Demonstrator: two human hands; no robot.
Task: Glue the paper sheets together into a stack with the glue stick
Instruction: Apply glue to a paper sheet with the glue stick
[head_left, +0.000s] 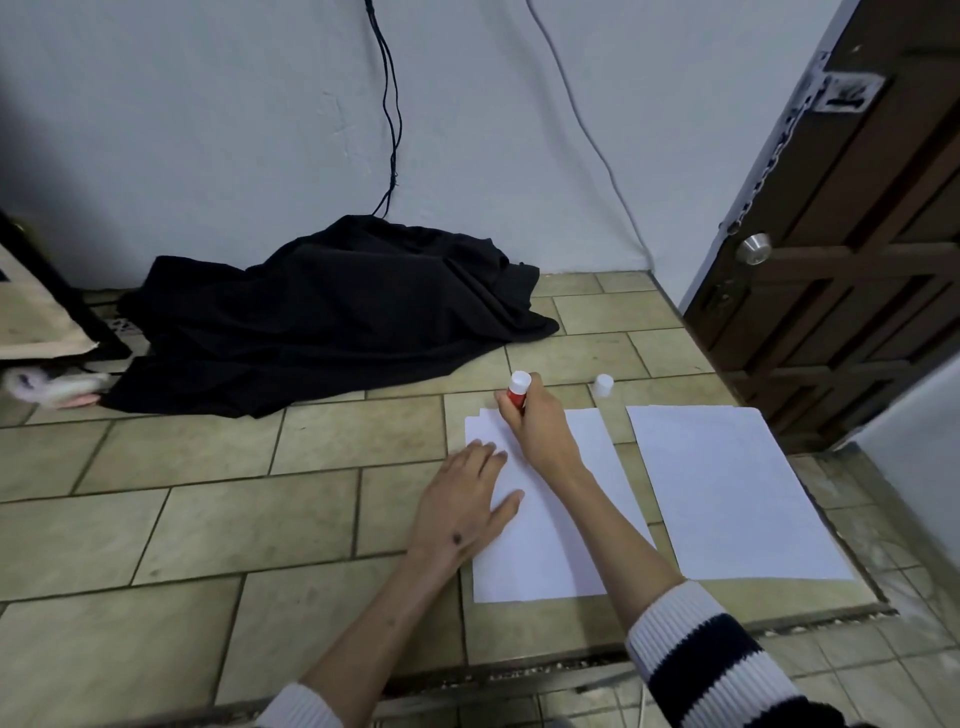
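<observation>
A person is working on the tiled floor (218, 525), close to the wall and near the corner by the brown door (852, 270). The right hand (535, 421) is wrapped around a red glue stick (518, 391). The stick points down at the far edge of the left pile of paper (540, 540), and its white end sticks up out of the fist. I cannot tell if the tip is touching the paper, because the hand hides it. The left hand (462, 504) lies flat on the same pile with its fingers straight and spread, pressing the near left part of it down. At the far left corner of this pile you can see the edge of more than one sheet peeking out. A second white sheet (727, 488) lies on the floor just to the right of the pile, with a strip of tile showing between them. The small white cap (602, 385) of the glue stick stands on the floor past the far edges of the papers, between the two. A heap of black cloth (332, 317) is bunched on the floor against the wall, well away from the papers. Thin cords (392, 104) hang down the wall above it. The person's sleeves (711, 670) are white with dark stripes.
</observation>
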